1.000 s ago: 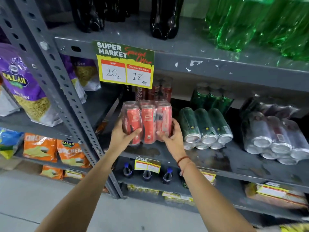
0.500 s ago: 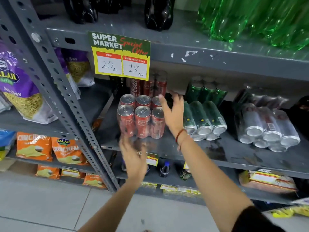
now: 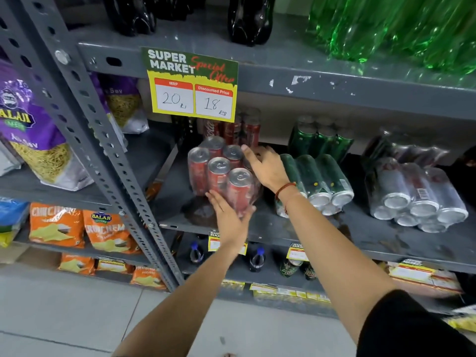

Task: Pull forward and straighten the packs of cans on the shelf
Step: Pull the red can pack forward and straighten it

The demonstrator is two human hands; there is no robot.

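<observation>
Left hand [image 3: 229,217] presses flat-palmed on the front of the red pack [image 3: 221,173]; right hand [image 3: 265,168] cups its far side, both grips wide. Shrink-wrapped glossy film, round silver can tops, pack upright, skewed, mid-frame on the grey metal shelf [image 3: 360,235].

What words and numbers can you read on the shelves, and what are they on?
"SUPER MARKET Special Offer", "MRP 20", "Discounted Price 18 Rs": price sign on the shelf edge.
"BALAJI": purple snack bag.
"BALAJI", "CRUNCHEM": orange chip bag.
"Sev": purple bag behind the post.
Cola script, only partly readable: red cans at the back.
Too small or blurred: the small shelf tags below and the labels on the can packs.
</observation>
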